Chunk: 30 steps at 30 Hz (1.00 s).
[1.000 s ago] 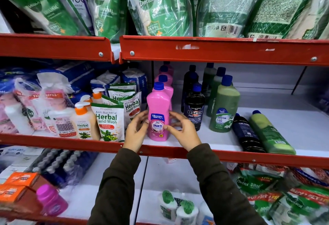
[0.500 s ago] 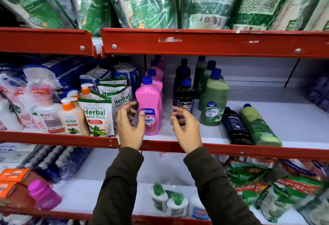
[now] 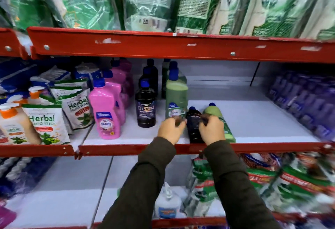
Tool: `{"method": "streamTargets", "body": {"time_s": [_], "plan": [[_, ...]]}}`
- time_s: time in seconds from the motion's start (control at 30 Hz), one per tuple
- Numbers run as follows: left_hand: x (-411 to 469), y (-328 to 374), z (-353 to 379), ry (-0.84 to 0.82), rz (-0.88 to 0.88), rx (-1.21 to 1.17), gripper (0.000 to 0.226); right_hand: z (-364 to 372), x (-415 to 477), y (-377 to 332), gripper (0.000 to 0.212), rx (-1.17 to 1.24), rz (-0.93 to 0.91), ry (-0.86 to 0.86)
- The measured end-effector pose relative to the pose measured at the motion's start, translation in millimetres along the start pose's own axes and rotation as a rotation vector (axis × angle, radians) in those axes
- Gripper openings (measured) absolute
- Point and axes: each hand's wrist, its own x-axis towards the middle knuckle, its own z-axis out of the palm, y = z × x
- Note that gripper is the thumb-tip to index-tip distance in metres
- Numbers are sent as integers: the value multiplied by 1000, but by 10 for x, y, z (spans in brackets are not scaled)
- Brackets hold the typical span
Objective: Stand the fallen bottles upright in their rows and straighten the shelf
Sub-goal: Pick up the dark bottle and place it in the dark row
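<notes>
Two fallen bottles on middle shelf [image 3: 253, 120], caps toward 12. Left hand [image 3: 170, 131] at 9 of dark bottle [image 3: 194, 125], right hand [image 3: 213, 131] at 3, over green bottle [image 3: 215, 115]. Fingers curled, blurry, can't tell grip.

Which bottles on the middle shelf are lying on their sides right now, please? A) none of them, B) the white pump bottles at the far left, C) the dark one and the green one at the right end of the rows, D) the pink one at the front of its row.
C: the dark bottle and the green bottle lie flat, caps pointing to the back, with the left hand and the right hand at them.
</notes>
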Motion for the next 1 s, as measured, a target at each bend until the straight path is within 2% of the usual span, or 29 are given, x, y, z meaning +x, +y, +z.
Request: {"method": "streamTargets", "body": {"time_s": [0.07, 0.13, 0.2, 0.27, 0.4, 0.53, 0.67, 0.77, 1.0], "plan": [[179, 28, 220, -86, -210, -26, 46, -20, 34, 11, 28, -47, 57, -67], [304, 39, 366, -85, -352, -41, 60, -14, 49, 18, 30, -64, 77, -108], [390, 47, 432, -76, -398, 15, 71, -1, 73, 30, 30, -73, 74, -128], [421, 73, 444, -66, -414, 3, 73, -8, 99, 52, 29, -69, 67, -137], [345, 27, 410, -36, -451, -337, 80, -44, 104, 119, 31, 13, 61, -128], [220, 176, 349, 0, -379, -608, 52, -113, 146, 187, 27, 94, 83, -132], [79, 266, 259, 18, -212, -565, 43, -241, 227, 251, 30, 375, 122, -290], [-21, 305, 221, 20, -151, -547, 44, -325, 206, 271, 37, 552, 112, -314], [-181, 264, -58, 69, 15, -500, 44, -441, -14, 46, 50, 634, -34, -265]]}}
